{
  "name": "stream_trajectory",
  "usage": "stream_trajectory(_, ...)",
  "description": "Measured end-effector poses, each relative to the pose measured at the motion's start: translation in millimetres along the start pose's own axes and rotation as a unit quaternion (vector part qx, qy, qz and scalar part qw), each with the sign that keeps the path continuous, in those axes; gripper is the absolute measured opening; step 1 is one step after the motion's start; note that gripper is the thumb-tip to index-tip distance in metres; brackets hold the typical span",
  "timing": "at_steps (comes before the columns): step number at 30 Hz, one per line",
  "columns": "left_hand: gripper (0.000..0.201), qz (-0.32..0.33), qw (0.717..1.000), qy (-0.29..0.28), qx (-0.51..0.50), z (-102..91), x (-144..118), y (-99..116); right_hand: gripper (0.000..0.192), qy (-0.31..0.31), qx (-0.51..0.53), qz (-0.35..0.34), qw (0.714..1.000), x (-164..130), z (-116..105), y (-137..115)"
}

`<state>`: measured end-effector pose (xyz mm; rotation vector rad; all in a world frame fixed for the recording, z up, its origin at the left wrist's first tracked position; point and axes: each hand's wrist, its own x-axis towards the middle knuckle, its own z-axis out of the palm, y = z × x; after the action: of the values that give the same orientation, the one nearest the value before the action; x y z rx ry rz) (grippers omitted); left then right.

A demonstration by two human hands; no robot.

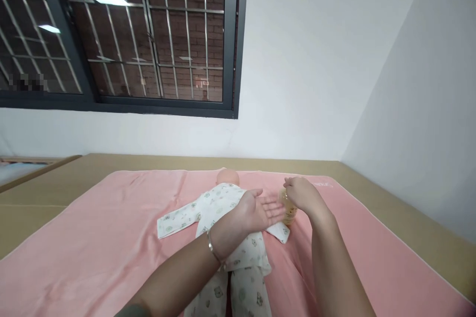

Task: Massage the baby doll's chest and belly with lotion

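Note:
A baby doll in a white printed suit lies on its back on a pink blanket. My left hand is held flat, palm up, over the doll's chest, with a bracelet on the wrist. My right hand grips the top of a small yellowish bottle that stands next to the doll's sleeve, right by the fingertips of my left hand.
The blanket covers a tan surface that reaches a white wall on the far side and on the right. A barred dark-framed window is above on the left.

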<state>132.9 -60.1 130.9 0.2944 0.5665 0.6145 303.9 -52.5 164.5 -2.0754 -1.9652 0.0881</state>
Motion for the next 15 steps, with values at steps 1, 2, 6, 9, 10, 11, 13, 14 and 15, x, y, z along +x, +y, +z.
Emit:
stream_trajectory(1,0.058,0.001,1.0,-0.005,0.005,-3.8,-12,-1,0.042,0.0,-0.005,-0.004,1.0,0,0,0)
stream_trajectory(2,0.057,0.008,1.0,-0.002,0.007,-7.6,-24,-1,0.043,0.002,-0.002,-0.008,1.0,0,0,1)
stream_trajectory(6,0.055,0.067,0.997,0.044,-0.006,-19.3,-63,4,0.045,0.032,0.066,0.013,0.997,4,-1,6)
stream_trajectory(9,0.053,0.106,0.993,0.053,-0.027,-23.4,-85,15,0.044,0.075,0.122,0.042,0.989,5,-6,6)
stream_trajectory(10,0.053,0.117,0.991,0.052,-0.033,-24.3,-92,19,0.045,0.092,0.143,0.045,0.984,4,-9,3)
stream_trajectory(11,0.052,0.125,0.99,0.048,-0.037,-25.0,-98,23,0.047,0.111,0.164,0.044,0.979,1,-11,-1)
stream_trajectory(13,0.051,0.132,0.99,0.033,-0.044,-26.1,-109,29,0.05,0.143,0.212,0.024,0.966,-11,-14,-16)
stream_trajectory(14,0.051,0.135,0.989,0.024,-0.047,-26.5,-113,31,0.051,0.158,0.238,0.006,0.958,-20,-14,-27)
stream_trajectory(15,0.05,0.141,0.989,0.014,-0.052,-26.7,-117,32,0.051,0.169,0.265,-0.018,0.949,-30,-12,-40)
